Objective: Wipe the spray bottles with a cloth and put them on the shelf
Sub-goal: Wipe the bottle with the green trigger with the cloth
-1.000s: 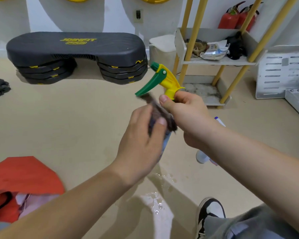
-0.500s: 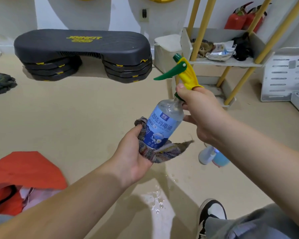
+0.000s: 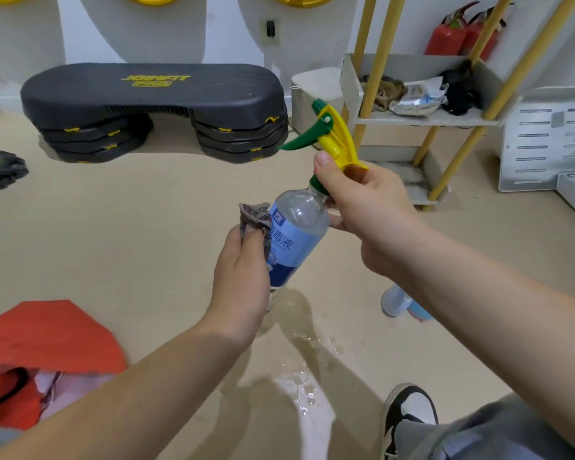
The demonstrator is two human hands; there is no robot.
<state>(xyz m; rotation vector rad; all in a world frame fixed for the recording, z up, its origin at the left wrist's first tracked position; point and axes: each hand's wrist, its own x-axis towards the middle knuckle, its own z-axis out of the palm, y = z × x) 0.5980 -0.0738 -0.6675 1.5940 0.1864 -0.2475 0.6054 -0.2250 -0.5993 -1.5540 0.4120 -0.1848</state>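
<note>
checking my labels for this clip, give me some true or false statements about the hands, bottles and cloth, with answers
1. The right hand grips the spray bottle at its neck. True.
2. The left hand holds nothing. False: it holds the cloth against the bottle's side.
3. The held bottle has a red label. False: the label is blue.
4. A second bottle lies on the floor, partly hidden behind the right forearm. True.
5. The held bottle stands on the shelf. False: it is in the hands, above the floor.
</note>
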